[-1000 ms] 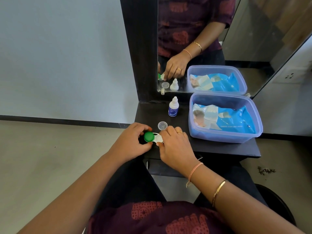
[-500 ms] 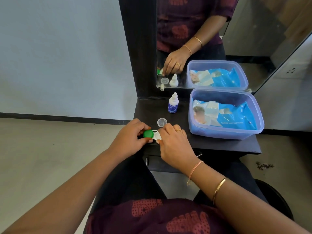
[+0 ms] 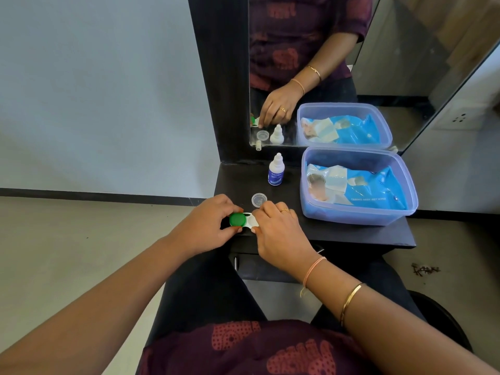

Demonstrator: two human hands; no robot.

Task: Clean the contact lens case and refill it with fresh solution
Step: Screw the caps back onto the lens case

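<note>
A white contact lens case (image 3: 250, 221) lies at the near left corner of the black shelf (image 3: 359, 235). Its left well carries a green cap (image 3: 237, 219). My left hand (image 3: 205, 226) curls its fingers and thumb round the green cap. My right hand (image 3: 278, 231) pinches the case's white right end, hiding most of that side. A clear round cap (image 3: 259, 199) lies on the shelf just behind my right hand. The small white solution bottle (image 3: 276, 170) with a blue label stands upright further back, near the mirror.
A translucent blue plastic tub (image 3: 359, 215) holding a blue pack of wet wipes (image 3: 370, 189) fills the shelf's right half. A mirror (image 3: 405, 63) in a black frame stands behind and reflects the scene. The shelf's front edge runs just under my hands.
Both hands keep their hold on the case in the same spot. More of the white case shows between my hands now. The camera view has shifted slightly.
</note>
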